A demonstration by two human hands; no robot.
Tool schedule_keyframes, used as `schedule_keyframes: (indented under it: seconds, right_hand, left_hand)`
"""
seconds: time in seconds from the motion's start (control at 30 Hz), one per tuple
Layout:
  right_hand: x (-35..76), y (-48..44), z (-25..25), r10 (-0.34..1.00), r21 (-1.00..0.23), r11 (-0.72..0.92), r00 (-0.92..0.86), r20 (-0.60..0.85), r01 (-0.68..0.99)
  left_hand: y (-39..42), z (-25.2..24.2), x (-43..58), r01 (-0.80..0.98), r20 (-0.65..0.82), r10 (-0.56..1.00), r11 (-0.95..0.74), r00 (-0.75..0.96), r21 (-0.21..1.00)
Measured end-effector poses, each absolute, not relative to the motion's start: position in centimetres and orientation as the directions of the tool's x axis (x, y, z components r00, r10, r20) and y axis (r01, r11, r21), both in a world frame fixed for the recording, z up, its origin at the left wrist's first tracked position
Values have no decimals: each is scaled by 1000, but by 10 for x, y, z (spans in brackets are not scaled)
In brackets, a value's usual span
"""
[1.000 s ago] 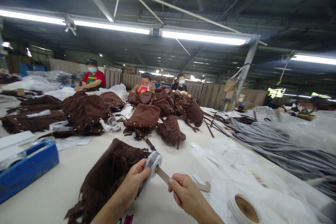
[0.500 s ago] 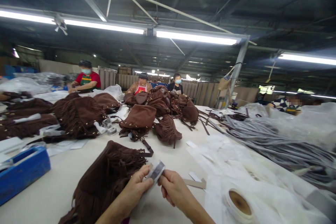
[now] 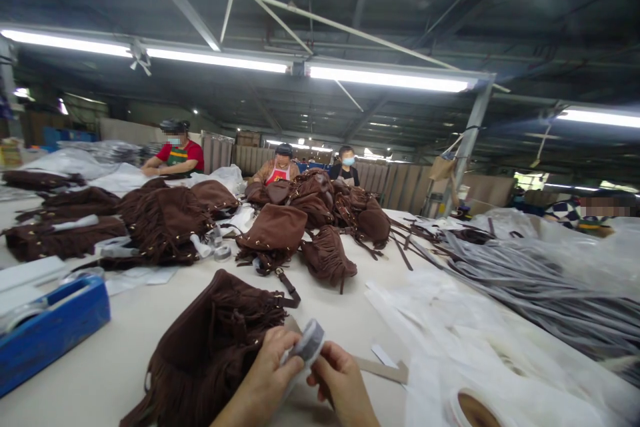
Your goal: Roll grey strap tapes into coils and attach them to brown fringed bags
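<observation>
A grey strip with a whitish, translucent covering [image 3: 311, 341] is curled over between my two hands, low in the middle of the head view. My left hand [image 3: 273, 363] is closed on it, thumb on the near side. From the right, my right hand [image 3: 340, 373] pinches its other side with the fingers bent. What the strip covers, if anything, I cannot make out. Close by on the left lies a dark brown fringed bag [image 3: 195, 340], and its buckled strap [image 3: 290, 290] extends onto the table.
A blue tape dispenser [image 3: 55, 333] stands at the left. Several brown bags [image 3: 273, 230] are heaped further back. White sheets [image 3: 425, 327], a tape roll [image 3: 473, 408] and long grey strips [image 3: 545, 280] lie right. Co-workers [image 3: 183, 153] are across the table.
The strip is bent into a rounder curl than before, both hands still on it. The whole scene has shifted a little to the right as the head view turned.
</observation>
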State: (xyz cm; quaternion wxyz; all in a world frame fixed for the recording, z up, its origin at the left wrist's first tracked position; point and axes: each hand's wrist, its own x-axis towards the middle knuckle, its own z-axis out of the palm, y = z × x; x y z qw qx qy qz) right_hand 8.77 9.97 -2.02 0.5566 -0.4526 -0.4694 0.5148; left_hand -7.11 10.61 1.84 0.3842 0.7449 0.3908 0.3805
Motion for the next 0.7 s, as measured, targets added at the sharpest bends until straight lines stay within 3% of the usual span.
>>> schedule_keyframes:
  seconds: [0.17,0.37,0.6,0.7]
  right_hand:
    - [83,101,-29,989,-974,147,50,140,-175]
    - [89,102,-32,994,-970,88,-43,100,-227]
    - [79,105,-46,999,-918,31,42,16,-396]
    - [88,97,-44,1000,-921,-6,-15,0,-390]
  left_hand:
    - [107,12,-69,283,299,875,-418,380,863]
    - [105,6,-66,302,287,900,-388,328,871]
    - [110,2,-61,71,303,915,-332,266,940]
    - [111,0,-58,41,269,927,-289,261,957]
